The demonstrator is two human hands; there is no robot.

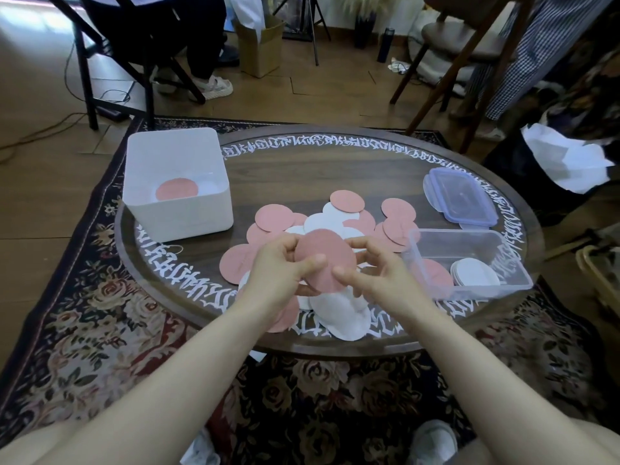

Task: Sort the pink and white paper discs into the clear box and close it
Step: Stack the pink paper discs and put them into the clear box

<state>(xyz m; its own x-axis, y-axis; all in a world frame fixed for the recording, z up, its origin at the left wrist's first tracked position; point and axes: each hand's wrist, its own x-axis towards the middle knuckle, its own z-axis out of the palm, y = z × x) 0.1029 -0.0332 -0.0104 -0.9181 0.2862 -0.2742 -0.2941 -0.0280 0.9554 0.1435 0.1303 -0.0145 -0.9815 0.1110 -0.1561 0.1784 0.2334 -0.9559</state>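
Both hands hold one pink paper disc [323, 253] above the table's middle: my left hand [280, 266] pinches its left edge, my right hand [375, 270] its right edge. Under and around them lies a loose pile of pink and white discs [335, 219]. The clear box [469, 263] stands open to the right, with a pink stack [436, 273] and a white stack [474, 271] side by side inside. Its clear lid with purple rim [459, 196] lies flat behind the box.
A white square bin [177, 182] at the table's left holds a pink and a white disc. The round dark table [302, 162] with white lettering stands on a floral rug. Chairs, a seated person's legs and a cardboard box are beyond it.
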